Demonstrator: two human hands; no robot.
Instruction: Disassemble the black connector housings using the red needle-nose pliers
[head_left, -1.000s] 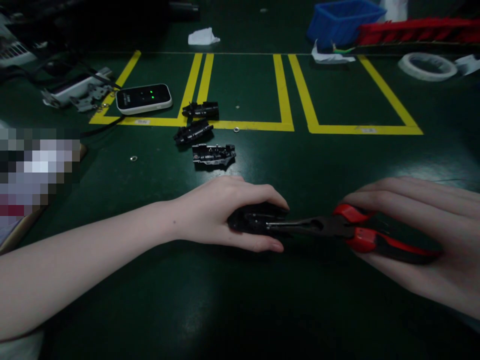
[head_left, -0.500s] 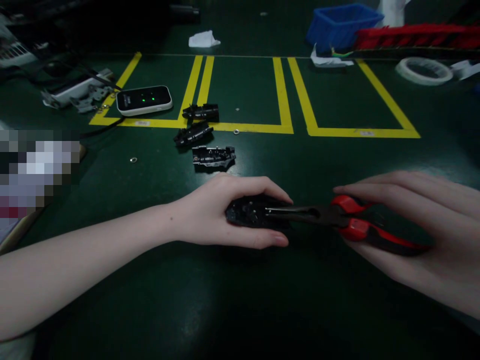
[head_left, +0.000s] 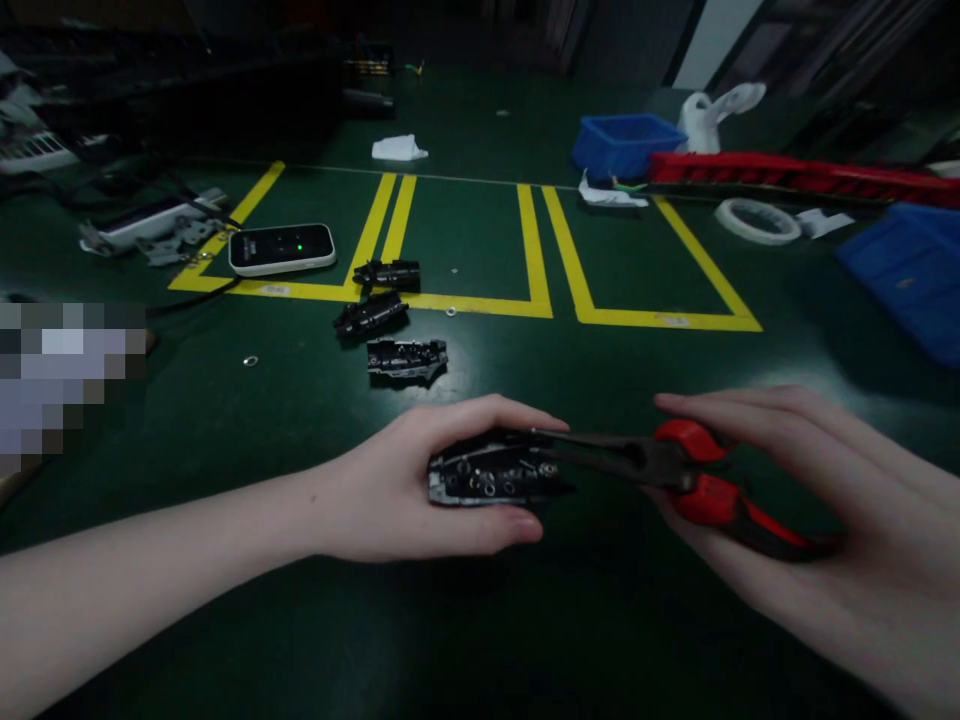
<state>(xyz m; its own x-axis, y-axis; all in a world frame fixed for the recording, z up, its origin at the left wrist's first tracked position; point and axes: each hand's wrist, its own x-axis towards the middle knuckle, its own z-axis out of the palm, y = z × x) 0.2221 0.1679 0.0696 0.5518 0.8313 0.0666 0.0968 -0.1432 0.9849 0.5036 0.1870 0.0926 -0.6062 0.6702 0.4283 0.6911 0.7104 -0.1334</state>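
My left hand (head_left: 420,480) is closed around a small black plastic part (head_left: 487,478) with several tiny screws or holes on its upper face, held just above the green table. My right hand (head_left: 795,500) grips the red-and-black handles of long-nose pliers (head_left: 675,470). The dark jaws of the pliers reach left over the top edge of the black part. Three similar black parts (head_left: 390,315) lie on the table beyond my left hand.
Yellow tape lines (head_left: 536,250) mark boxes on the green table. A dark device with a green light (head_left: 281,247) lies at left. A blue bin (head_left: 621,143), a red tray (head_left: 795,172), a tape roll (head_left: 756,220) and a second blue bin (head_left: 911,270) stand at right. Small washers (head_left: 250,360) lie loose.
The camera tilted up, showing more of the far table. My left hand turned the black part so its screw face shows. The pliers rose slightly with it.
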